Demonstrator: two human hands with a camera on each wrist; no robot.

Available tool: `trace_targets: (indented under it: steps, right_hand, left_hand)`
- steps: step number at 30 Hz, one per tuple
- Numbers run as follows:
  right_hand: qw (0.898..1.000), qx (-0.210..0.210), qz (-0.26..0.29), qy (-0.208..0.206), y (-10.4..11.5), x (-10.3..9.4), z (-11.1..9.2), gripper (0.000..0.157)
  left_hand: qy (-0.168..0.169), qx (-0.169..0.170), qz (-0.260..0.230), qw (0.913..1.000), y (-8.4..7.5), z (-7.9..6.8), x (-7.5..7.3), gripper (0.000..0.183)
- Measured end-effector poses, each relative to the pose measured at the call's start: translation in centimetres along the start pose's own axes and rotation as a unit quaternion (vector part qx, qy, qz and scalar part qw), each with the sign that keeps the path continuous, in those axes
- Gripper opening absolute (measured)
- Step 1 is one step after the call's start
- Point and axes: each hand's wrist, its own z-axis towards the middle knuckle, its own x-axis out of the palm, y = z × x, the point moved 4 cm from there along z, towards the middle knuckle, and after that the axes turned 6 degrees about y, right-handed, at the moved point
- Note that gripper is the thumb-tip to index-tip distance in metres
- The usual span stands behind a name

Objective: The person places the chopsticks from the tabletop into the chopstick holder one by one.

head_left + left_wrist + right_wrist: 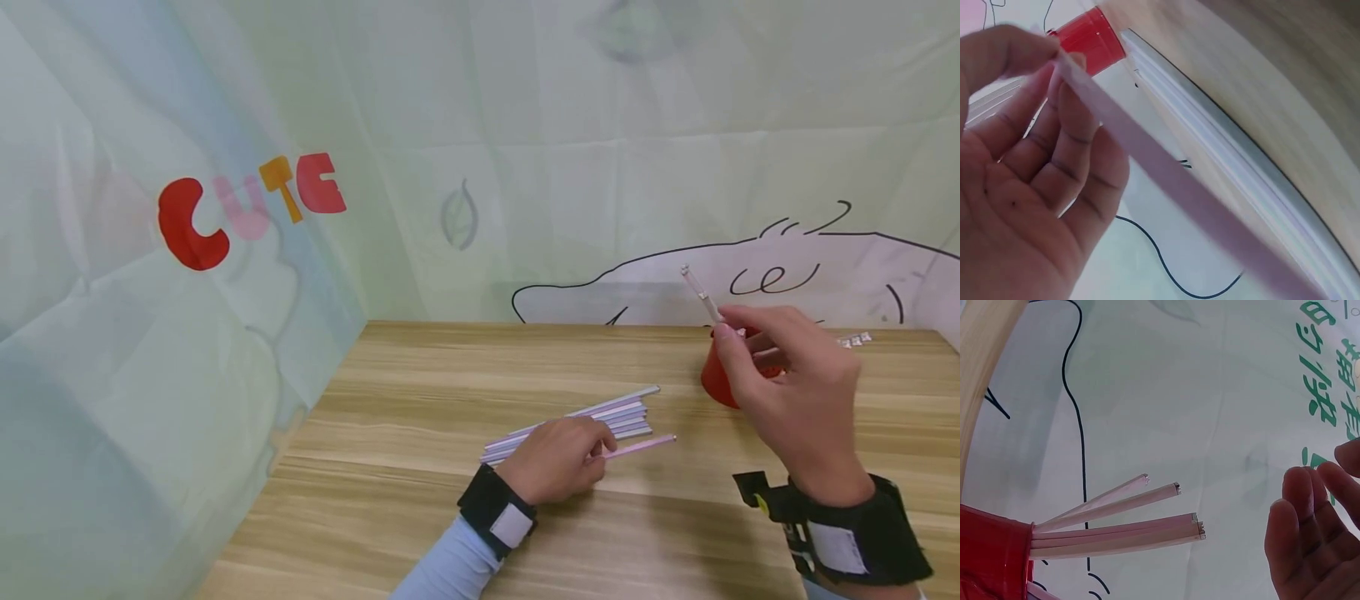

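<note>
My left hand (558, 458) pinches the end of a slim pink stick (641, 447) between thumb and fingers, beside a bundle of pale lilac and silvery sticks (633, 412) on the table. Close up in the left wrist view, that pink stick (1166, 175) runs diagonally away from the fingertips. My right hand (798, 383) is raised in front of a red cup (717, 379). Several pink sticks (1122, 537) jut from the cup in the right wrist view. There the right hand (1313, 531) is apart from them, fingers loosely bent and nothing seen between them.
The wooden table (360, 517) meets a pale printed cloth backdrop (525, 108) behind and at the left. Colourful letters (193, 225) mark the left cloth. Each wrist wears a black strap (862, 533).
</note>
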Motion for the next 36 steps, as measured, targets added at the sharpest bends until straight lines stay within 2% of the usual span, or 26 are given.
trace_targets:
  steps: [7,15,23,36]
  right_hand:
    - [0.999,-0.009,-0.006,0.048,0.0,0.6,-0.2,0.024]
    - [0.993,-0.023,-0.023,0.116,0.0,1.5,-0.4,0.025]
    - [0.983,0.001,-0.036,0.181,-0.2,2.4,-0.7,0.023]
    - [0.970,-0.001,-0.020,0.240,-0.1,3.4,-1.1,0.016]
  left_hand:
    - [-0.036,0.011,0.007,0.9993,-0.5,-0.1,-0.8,0.023]
    - [-0.062,0.022,-0.040,0.9970,-0.7,0.0,-1.4,0.020]
    - [-0.107,0.045,-0.077,0.9902,-1.1,-0.1,-2.4,0.017]
    - [-0.153,0.071,-0.106,0.9799,-1.5,-0.3,-3.4,0.017]
